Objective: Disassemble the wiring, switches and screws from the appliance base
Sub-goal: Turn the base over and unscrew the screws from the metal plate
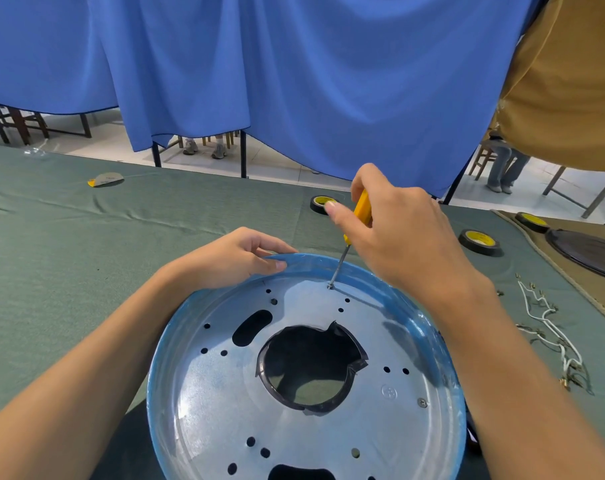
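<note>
A round metal appliance base [225, 393] with a blue rim lies before me, pierced by a large centre hole and several small holes. My left hand [238, 259] grips its far rim. My right hand [394, 233] is wrapped around a yellow-handled screwdriver [361, 206]. The tip of the tool stands on a screw [330, 287] near the far edge of the plate. Another screw [422, 402] sits in the plate at the right. Loose white wires with terminals [554, 334] lie on the cloth to the right.
A green cloth covers the table [86, 254]. Three rolls of black tape [480, 241] lie behind and to the right. A dark round part [592, 254] rests on a tan cloth at the far right. A small yellow-grey piece [105, 179] lies far left. Blue curtains hang behind.
</note>
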